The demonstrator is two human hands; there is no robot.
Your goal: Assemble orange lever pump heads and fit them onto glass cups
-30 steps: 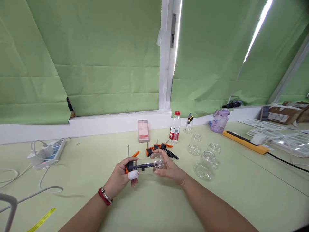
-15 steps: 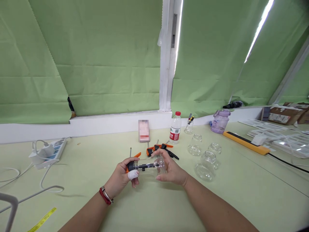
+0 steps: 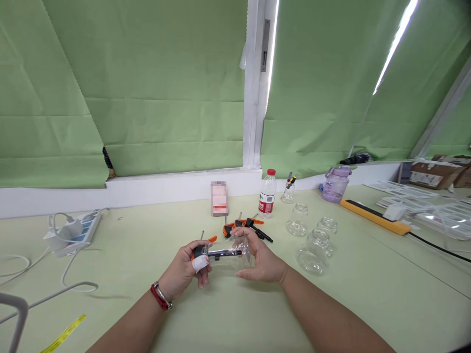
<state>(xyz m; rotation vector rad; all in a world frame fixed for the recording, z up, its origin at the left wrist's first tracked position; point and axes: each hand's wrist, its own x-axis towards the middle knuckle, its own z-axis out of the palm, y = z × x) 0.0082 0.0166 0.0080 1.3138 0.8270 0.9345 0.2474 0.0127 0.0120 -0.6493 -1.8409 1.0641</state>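
Observation:
My right hand [image 3: 263, 260] is wrapped round a clear glass jar [image 3: 235, 263], tipped on its side with its mouth toward the left. A black pen [image 3: 226, 254] reaches lengthwise into this jar, its clip facing down. At the jar's mouth, my left hand [image 3: 191, 267] is closed on an orange-and-black tool [image 3: 196, 252], mostly hidden by the fingers, and the pen's near end. A thin metal shaft [image 3: 202, 235] and an orange tip [image 3: 212, 239] stick out above that hand. White tape covers the left thumb.
Behind my hands lie several orange-and-black tools [image 3: 239, 224] and a black marker [image 3: 263, 234]. Glass jars [image 3: 297, 220] stand at the right, with a water bottle [image 3: 267, 196], a jar of tools [image 3: 288, 192] and a purple bottle [image 3: 335, 185] behind. Power strips [image 3: 371, 215] lie on both sides.
The pen sits slightly deeper in the jar, and the shaft and orange tip by my left hand have shifted a little right. My right hand stays nearly where it was.

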